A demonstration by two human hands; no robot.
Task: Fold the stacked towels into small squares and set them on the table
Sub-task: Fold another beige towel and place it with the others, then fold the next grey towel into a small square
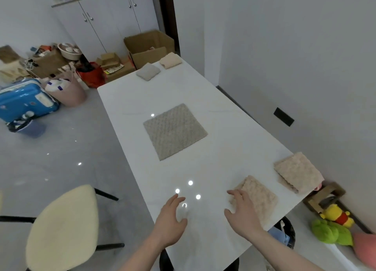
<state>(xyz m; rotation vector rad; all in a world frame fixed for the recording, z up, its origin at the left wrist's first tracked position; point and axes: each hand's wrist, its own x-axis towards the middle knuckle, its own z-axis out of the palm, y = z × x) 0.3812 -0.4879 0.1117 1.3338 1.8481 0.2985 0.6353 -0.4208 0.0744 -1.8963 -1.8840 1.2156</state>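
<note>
A grey towel [175, 131] lies spread flat as one square in the middle of the white table [223, 128]. At the near right lies a folded beige towel [261, 197]; my right hand [242, 211] rests on its left edge with the fingers spread. A second beige towel stack [298, 172] sits further right by the table's edge. At the far end lie a small folded grey towel [148, 71] and a small folded beige towel [170, 60]. My left hand [171, 222] hovers open over bare tabletop, holding nothing.
A cream-cushioned chair [63, 228] stands at the table's near left. Cardboard boxes [148, 47], a blue suitcase [26, 100] and a pink basket [67, 89] crowd the floor beyond. Plush toys [333, 224] lie at the lower right, and a wall runs along the table's right side.
</note>
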